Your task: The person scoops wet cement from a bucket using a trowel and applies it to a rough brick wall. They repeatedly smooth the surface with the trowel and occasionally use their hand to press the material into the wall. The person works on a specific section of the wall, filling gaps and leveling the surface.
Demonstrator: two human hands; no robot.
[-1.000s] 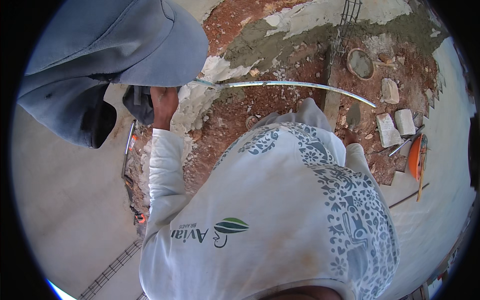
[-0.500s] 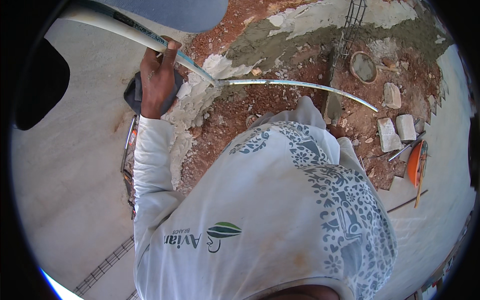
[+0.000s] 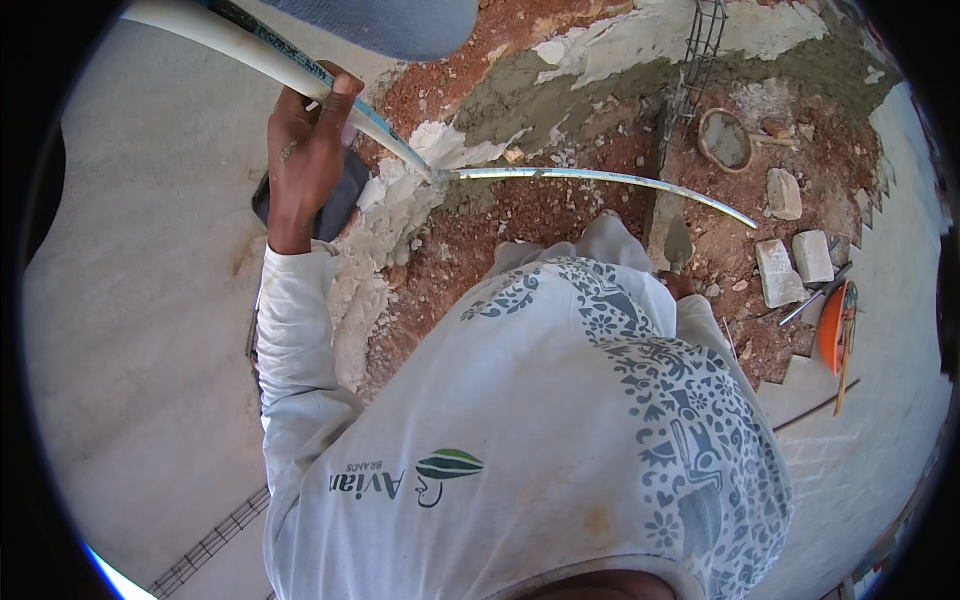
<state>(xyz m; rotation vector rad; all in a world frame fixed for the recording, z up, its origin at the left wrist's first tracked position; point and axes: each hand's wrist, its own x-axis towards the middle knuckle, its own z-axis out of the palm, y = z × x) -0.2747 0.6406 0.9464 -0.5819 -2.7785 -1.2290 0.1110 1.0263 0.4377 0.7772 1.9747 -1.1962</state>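
My left hand [image 3: 305, 170] grips a long white tube with blue markings [image 3: 240, 55], which runs from the upper left down to the edge of the broken plaster [image 3: 370, 280]. A thinner pale strip [image 3: 590, 174] curves rightward from that point across red rubble. Beside that hand is a dark grey bundle [image 3: 345, 210], partly hidden. My right hand [image 3: 679, 284], largely hidden by my shirt, is closed at the handle of a trowel [image 3: 678, 242]. Blue-grey fabric [image 3: 370, 20] hangs into the top of the view.
A rebar cage [image 3: 700, 55] stands at the top beside wet mortar. On the right lie a round mortar container [image 3: 725, 138], pale blocks [image 3: 776, 273], an orange bowl [image 3: 832, 328] and metal rods [image 3: 815, 405]. Another wire cage [image 3: 210, 540] is at the lower left.
My left hand has come out from behind the blue-grey fabric, which has moved up, and now shows gripping the white tube. My right hand and trowel have shifted slightly.
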